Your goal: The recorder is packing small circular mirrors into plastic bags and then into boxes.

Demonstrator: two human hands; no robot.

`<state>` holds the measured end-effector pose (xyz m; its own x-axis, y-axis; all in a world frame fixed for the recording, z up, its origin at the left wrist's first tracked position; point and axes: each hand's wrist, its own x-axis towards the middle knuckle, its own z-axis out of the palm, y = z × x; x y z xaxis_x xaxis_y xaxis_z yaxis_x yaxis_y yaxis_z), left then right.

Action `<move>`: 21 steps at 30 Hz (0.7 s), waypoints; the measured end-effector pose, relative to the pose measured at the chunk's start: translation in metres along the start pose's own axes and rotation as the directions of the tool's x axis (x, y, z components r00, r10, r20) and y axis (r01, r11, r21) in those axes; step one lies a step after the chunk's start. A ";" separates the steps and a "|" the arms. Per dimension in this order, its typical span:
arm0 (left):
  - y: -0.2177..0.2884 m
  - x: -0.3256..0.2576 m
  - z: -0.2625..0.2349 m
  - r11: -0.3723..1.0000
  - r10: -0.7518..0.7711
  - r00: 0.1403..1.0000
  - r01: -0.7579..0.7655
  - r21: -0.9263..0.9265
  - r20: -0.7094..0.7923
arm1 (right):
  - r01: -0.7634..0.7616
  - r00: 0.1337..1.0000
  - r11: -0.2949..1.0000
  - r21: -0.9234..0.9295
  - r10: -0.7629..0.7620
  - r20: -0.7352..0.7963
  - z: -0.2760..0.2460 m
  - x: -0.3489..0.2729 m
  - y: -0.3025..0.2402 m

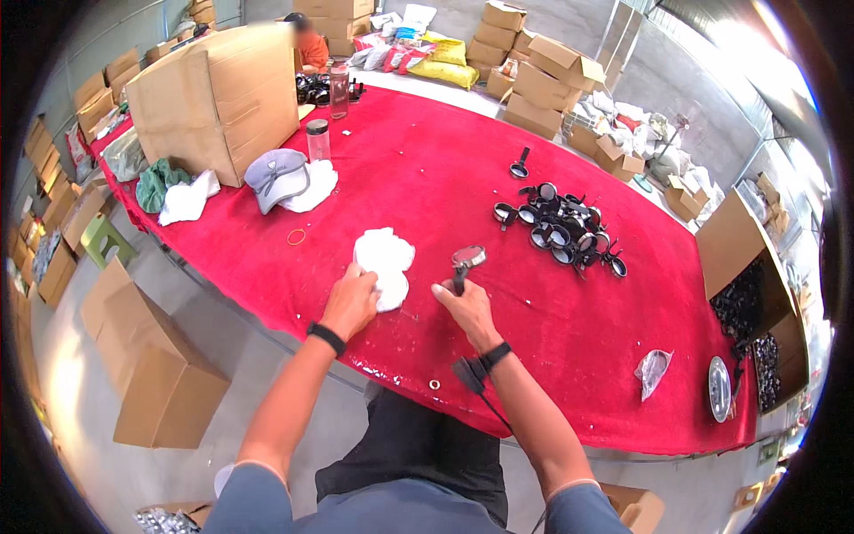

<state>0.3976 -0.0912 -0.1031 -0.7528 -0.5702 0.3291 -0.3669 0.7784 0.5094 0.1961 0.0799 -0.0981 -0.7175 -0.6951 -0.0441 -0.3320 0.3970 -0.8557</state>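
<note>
Red cloth covered the worktop (427, 178) in a warehouse stacked with cardboard boxes. Left hand (350, 303) had its grip closed on a white rag (384, 262); right hand (466, 307) clamped a small magnifying glass (466, 260) upright beside it.

The desk (445, 169) is covered in bright red; a white cloth (384, 263) lies near; a grey cap (276, 176) sits far left; black magnifiers (562, 231) (silver-rimmed lenses) heap to the right; plain brown cartons (218, 98) stand beyond.
</note>
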 end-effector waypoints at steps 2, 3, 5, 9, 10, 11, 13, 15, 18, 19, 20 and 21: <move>0.009 -0.017 -0.011 0.993 0.038 0.999 -0.037 -0.114 0.002 | 0.036 0.996 0.996 -0.088 -0.043 -0.082 0.018 0.022 -0.002; 0.012 -0.024 -0.013 0.993 0.036 0.999 -0.035 -0.114 0.005 | 0.033 0.996 0.996 -0.087 -0.040 -0.080 0.026 0.029 -0.004; 0.014 -0.034 -0.019 0.975 0.069 0.998 -0.066 -0.213 0.004 | 0.060 0.996 0.982 -0.182 -0.070 -0.049 0.043 0.040 -0.008; 0.002 -0.049 -0.029 0.978 0.067 0.998 -0.067 -0.197 -0.006 | 0.106 0.976 0.964 -0.245 -0.147 -0.159 0.067 0.032 -0.007; 0.000 -0.051 -0.032 0.979 0.061 0.998 -0.061 -0.194 -0.006 | 0.124 0.966 0.957 -0.261 -0.177 -0.188 0.063 0.024 -0.013; -0.003 -0.053 -0.036 0.984 0.045 0.999 -0.048 -0.174 -0.022 | 0.127 0.967 0.957 -0.259 -0.177 -0.182 0.062 0.026 -0.009; -0.008 -0.054 -0.039 0.987 0.039 0.999 -0.044 -0.156 -0.035 | 0.095 0.920 0.957 -0.275 -0.189 -0.342 0.052 0.035 0.006; -0.012 -0.043 -0.034 0.997 0.054 0.996 -0.057 -0.041 -0.069 | 0.055 0.788 0.968 -0.245 -0.193 -0.584 0.023 0.056 0.046; -0.029 -0.034 -0.036 0.996 0.029 0.988 -0.016 0.085 -0.154 | 0.085 0.785 0.993 0.086 -0.014 -0.619 -0.019 0.050 0.052; -0.032 -0.030 -0.036 0.994 0.013 0.976 0.012 0.109 -0.218 | 0.109 0.807 0.980 0.165 0.010 -0.591 -0.033 0.047 0.053; -0.036 -0.024 -0.039 0.992 -0.031 0.991 0.047 0.120 -0.127 | 0.087 0.865 0.926 0.366 0.112 -0.490 -0.047 0.041 0.055; -0.035 -0.022 -0.036 0.993 -0.021 0.992 0.035 0.112 -0.123 | 0.087 0.858 0.928 0.362 0.116 -0.501 -0.058 0.032 0.058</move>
<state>0.4469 -0.1151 -0.0994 -0.6720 -0.6146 0.4131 -0.4522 0.7824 0.4283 0.1181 0.1155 -0.1193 -0.9606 -0.2499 0.1217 -0.1485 0.0911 -0.9847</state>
